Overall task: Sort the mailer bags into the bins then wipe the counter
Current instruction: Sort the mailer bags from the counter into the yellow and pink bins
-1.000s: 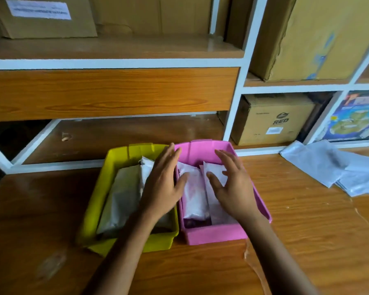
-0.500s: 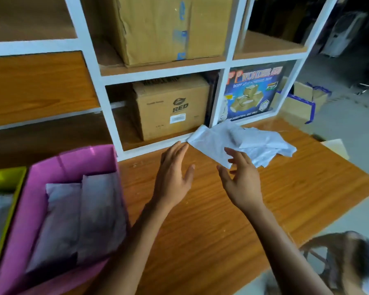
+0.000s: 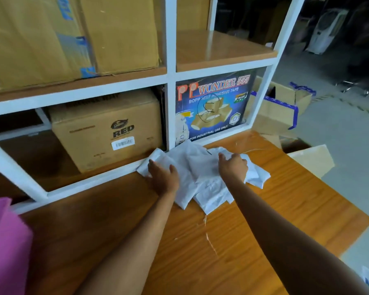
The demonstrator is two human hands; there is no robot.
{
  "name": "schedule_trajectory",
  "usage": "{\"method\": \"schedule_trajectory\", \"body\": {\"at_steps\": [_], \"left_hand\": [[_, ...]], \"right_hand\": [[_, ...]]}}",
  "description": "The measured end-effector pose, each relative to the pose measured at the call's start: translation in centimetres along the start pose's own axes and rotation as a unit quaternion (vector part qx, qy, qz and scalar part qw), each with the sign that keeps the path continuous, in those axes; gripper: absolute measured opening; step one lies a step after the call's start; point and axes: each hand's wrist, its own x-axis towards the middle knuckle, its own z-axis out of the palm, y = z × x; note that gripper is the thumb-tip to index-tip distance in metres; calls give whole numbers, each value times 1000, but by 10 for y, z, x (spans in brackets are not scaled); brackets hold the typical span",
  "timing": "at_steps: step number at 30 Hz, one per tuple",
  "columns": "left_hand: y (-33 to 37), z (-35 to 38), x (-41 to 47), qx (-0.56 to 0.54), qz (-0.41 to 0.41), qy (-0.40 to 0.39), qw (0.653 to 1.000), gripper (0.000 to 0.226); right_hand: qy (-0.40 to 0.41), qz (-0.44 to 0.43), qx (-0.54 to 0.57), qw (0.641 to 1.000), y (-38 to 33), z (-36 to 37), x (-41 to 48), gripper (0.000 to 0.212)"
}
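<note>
A loose pile of white mailer bags (image 3: 202, 179) lies on the wooden counter (image 3: 200, 252) against the foot of the white shelf frame. My left hand (image 3: 164, 177) is on the left side of the pile, its fingers curled over a bag's far left edge. My right hand (image 3: 233, 166) grips the crumpled bags on the right side of the pile with bent fingers. The pink bin (image 3: 6, 239) shows only as a corner at the lower left. The yellow bin is out of view.
Just behind the pile, the shelf holds a brown "RED" carton (image 3: 107, 128) and a blue adhesive-tape box (image 3: 213, 107). Larger cartons (image 3: 73, 37) fill the shelf above. The counter ends at the right, with open cardboard boxes (image 3: 279, 107) on the floor beyond.
My view swung right, away from the yellow and pink bins. Both hands left the pink bin, reached open across the counter and now hold the pile of white mailer bags.
</note>
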Motion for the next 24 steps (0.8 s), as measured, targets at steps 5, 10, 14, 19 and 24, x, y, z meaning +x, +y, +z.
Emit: {"method": "schedule_trajectory", "body": {"at_steps": [5,10,14,19,24], "left_hand": [[-17,36,6,136,-1,-33,990,82],[-36,27,0,53,108,29,992,27],[-26,-9,-12,-26,161,19,987,33],[-21,-80,-39,-27,262,13,965,48],[-25,-199,-95,-24,346,42,937,42]], "right_hand": [[0,21,-86,996,7,35,18,61],[40,-85,4,996,21,39,9,24],[65,-136,68,986,18,18,-9,22],[86,-201,144,965,7,-2,-76,26],[106,-237,253,932,-11,-10,-195,22]]}}
